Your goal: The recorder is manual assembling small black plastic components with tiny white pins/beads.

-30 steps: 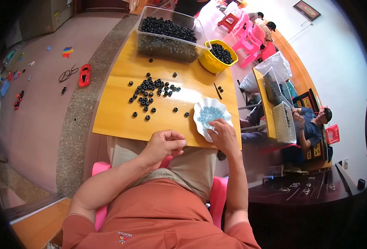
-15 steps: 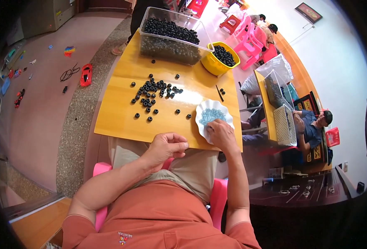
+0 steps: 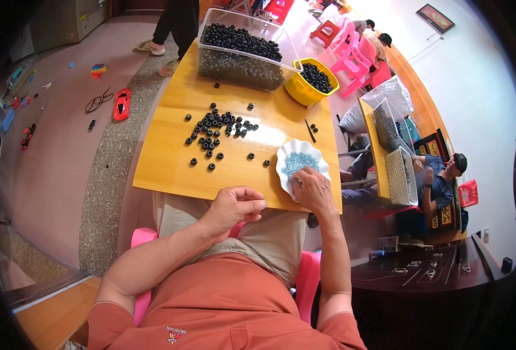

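Observation:
A white scalloped dish (image 3: 321, 164) sits at the table's near right corner, with small pale-blue translucent pieces (image 3: 300, 161) in it. My right hand (image 3: 313, 189) reaches over its near rim, fingers bent together down at the pieces; what the fingertips pinch is hidden. At the near edge of the table, above my lap, my left hand (image 3: 235, 209) is closed with thumb against forefinger; anything between them is too small to make out. Small round black pieces with holes (image 3: 214, 125) lie scattered over the middle of the table, beyond my hands.
A clear plastic bin (image 3: 240, 76) full of black pieces and a yellow tub (image 3: 304, 93) with more stand at the table's far end. A thin dark stick (image 3: 310, 131) lies right of the middle. Another person (image 3: 442, 181) sits at a side table. A red toy car (image 3: 122, 104) is on the floor.
My hands have hardly moved; the right one stays at the dish. Beyond the table, a person's legs and feet have stepped further into view at the far left.

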Demonstrator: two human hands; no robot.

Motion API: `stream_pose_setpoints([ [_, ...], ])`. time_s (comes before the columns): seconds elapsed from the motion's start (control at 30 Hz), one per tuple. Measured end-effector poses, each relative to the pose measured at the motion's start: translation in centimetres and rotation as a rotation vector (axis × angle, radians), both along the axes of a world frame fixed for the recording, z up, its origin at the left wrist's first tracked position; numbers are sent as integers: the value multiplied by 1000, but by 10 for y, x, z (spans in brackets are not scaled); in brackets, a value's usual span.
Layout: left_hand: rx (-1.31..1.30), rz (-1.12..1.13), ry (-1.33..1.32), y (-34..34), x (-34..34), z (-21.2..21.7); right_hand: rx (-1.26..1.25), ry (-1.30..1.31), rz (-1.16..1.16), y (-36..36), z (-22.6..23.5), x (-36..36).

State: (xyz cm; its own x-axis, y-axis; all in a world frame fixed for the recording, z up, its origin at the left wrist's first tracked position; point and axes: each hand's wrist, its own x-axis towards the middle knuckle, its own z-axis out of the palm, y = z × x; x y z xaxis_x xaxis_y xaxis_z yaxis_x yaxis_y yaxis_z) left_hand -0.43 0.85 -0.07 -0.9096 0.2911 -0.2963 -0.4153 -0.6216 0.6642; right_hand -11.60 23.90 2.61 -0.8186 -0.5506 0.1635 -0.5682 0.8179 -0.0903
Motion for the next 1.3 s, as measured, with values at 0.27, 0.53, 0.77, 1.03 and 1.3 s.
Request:
stream_pose_setpoints([
  [0.27, -5, -3, -6, 1, 0, -1, -9, 5, 11, 1, -1, -3],
  [0.53, -5, 7, -5, 2, 0, -1, -55, 29, 51, 7, -7, -6],
  [0.77, 0, 10, -4, 2, 1, -2, -80, 38, 2, 5, 2, -11],
  [1.03, -10, 10, -10, 3, 1, -2, 40, 29, -11, 0, 6, -29],
  [1.3, -10, 10, -11, 3, 1, -1, 67, -27, -67, -5, 7, -31],
])
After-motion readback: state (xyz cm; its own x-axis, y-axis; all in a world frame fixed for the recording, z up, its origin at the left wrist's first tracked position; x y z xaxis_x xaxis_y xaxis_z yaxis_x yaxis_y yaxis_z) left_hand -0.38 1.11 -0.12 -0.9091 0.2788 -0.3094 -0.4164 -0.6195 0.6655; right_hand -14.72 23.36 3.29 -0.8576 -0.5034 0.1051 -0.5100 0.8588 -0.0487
